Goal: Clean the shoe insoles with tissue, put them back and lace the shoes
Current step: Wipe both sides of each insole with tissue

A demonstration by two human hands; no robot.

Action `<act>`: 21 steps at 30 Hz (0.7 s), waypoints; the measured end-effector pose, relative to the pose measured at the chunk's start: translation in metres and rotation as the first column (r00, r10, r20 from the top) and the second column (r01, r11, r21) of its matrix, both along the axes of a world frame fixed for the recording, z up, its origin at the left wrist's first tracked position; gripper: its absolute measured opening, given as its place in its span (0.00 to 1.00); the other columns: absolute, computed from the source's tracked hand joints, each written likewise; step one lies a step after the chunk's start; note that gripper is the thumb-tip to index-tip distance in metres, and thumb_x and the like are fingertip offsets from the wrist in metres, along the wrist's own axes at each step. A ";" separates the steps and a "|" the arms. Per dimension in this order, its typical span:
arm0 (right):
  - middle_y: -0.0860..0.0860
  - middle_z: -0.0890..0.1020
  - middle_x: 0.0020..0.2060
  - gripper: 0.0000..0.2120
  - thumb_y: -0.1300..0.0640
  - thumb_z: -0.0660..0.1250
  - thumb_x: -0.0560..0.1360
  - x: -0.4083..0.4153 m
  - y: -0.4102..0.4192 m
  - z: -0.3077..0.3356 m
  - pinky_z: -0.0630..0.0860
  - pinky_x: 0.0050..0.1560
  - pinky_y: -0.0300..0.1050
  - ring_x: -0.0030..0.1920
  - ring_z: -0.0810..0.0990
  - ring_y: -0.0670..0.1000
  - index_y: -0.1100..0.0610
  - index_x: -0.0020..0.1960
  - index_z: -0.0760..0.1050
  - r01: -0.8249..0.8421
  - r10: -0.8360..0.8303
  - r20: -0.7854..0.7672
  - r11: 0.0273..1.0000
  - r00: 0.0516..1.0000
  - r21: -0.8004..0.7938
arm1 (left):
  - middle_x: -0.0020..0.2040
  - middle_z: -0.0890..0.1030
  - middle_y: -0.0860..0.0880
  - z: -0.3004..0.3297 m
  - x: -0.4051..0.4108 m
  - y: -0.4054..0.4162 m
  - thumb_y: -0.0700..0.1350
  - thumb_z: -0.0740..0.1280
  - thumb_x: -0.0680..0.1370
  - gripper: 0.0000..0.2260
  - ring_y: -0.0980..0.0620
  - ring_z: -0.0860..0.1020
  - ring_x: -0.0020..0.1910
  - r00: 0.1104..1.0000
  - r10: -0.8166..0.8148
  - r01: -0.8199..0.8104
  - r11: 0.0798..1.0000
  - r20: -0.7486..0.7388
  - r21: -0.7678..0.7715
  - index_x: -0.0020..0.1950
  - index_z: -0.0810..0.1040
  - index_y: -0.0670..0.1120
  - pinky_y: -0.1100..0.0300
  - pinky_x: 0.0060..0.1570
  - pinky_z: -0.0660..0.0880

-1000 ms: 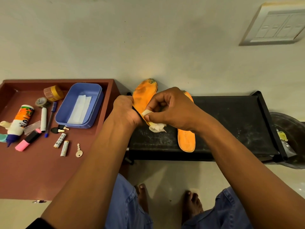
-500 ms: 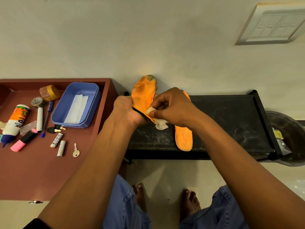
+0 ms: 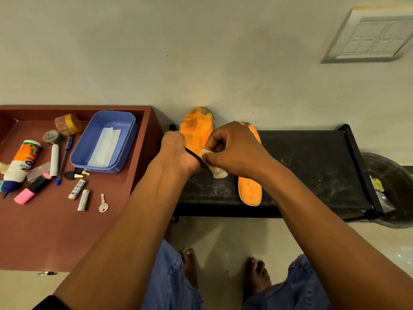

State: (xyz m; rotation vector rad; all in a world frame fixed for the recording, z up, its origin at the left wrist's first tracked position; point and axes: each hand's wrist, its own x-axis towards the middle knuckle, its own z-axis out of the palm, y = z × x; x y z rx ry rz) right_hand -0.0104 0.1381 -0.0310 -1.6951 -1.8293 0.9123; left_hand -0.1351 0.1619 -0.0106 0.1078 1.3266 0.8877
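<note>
Holding one orange insole (image 3: 196,130) by its lower edge, my left hand (image 3: 178,153) keeps it raised above the black bench (image 3: 312,166), its stained toe end pointing up toward the wall. My right hand (image 3: 237,148) pinches a crumpled tissue (image 3: 214,168) between thumb and fingers and presses it on the insole's surface. The second insole (image 3: 250,191) lies flat on the bench, partly hidden under my right wrist. To the left, a blue tray (image 3: 131,139) with folded tissue sheets (image 3: 105,146) sits on the brown table (image 3: 44,231).
</note>
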 end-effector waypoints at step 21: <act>0.54 0.85 0.40 0.04 0.60 0.77 0.73 0.021 0.009 -0.001 0.73 0.24 0.34 0.29 0.81 0.41 0.57 0.46 0.84 0.340 -0.400 -0.298 0.911 0.867 -0.233 | 0.51 0.81 0.36 -0.004 0.039 -0.029 0.48 0.50 0.87 0.18 0.41 0.79 0.47 0.980 -0.167 0.183 0.970 -0.107 0.163 0.60 0.78 0.43 0.50 0.46 0.77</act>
